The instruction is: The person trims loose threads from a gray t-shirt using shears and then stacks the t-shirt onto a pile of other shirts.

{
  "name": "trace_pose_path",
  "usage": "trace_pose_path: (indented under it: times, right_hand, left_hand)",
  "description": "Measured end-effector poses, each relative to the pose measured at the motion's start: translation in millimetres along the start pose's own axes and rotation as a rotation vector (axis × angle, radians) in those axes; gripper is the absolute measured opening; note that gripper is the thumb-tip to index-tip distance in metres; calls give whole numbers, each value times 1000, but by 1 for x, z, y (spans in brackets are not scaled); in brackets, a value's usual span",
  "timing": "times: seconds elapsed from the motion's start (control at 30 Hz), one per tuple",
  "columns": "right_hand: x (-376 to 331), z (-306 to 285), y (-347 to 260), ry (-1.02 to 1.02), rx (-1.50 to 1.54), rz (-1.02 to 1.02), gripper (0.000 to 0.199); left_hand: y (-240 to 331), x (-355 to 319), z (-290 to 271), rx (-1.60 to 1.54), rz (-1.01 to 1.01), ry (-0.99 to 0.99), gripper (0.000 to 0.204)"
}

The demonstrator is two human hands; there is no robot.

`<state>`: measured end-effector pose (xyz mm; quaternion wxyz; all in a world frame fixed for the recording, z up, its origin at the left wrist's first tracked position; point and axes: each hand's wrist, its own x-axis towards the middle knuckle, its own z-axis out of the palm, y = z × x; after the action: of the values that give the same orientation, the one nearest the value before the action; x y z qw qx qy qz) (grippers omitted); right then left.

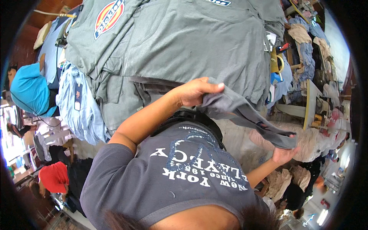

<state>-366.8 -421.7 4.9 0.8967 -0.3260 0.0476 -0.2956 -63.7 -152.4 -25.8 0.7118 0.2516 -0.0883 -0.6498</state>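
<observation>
A narrow piece of dark grey knit fabric (245, 109) is stretched slantwise between my hands, in front of my body. My left hand (197, 92) grips its upper left end, with the thumb lying on top. Lower and to the right, my right hand (283, 154) pinches the other end, its fingers partly behind the cloth. The strip is folded, and a small dark patch shows on it near the right end. Just beyond my left hand lies a large heap of grey T-shirts (199, 50), some with a printed emblem (109, 18).
Light blue garments (82, 103) with a hanging tag are left of the heap. A person in a turquoise shirt (32, 90) and one in a red top (54, 178) are further left. A yellow-handled object (280, 65), machine parts and cloth bundles (303, 142) stand at right.
</observation>
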Motion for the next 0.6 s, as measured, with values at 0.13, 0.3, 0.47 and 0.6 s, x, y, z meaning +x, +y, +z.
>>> trace_pose_path:
  times: [0.13, 0.3, 0.47, 0.6]
  right_hand:
    - [-12, -35, 0, 91, -83, 154, 34]
    - [10, -2, 36, 361, -7, 159, 26]
    - [12, -9, 36, 552, -203, 46, 19]
    - [20, 14, 34, 403, -233, 83, 22]
  left_hand:
    - [6, -14, -16, -102, 177, -24, 44]
    - [13, -38, -49, 509, 0, 158, 31]
    - [31, -82, -42, 161, 305, 279, 18]
    - [39, -124, -31, 290, 473, 254, 24]
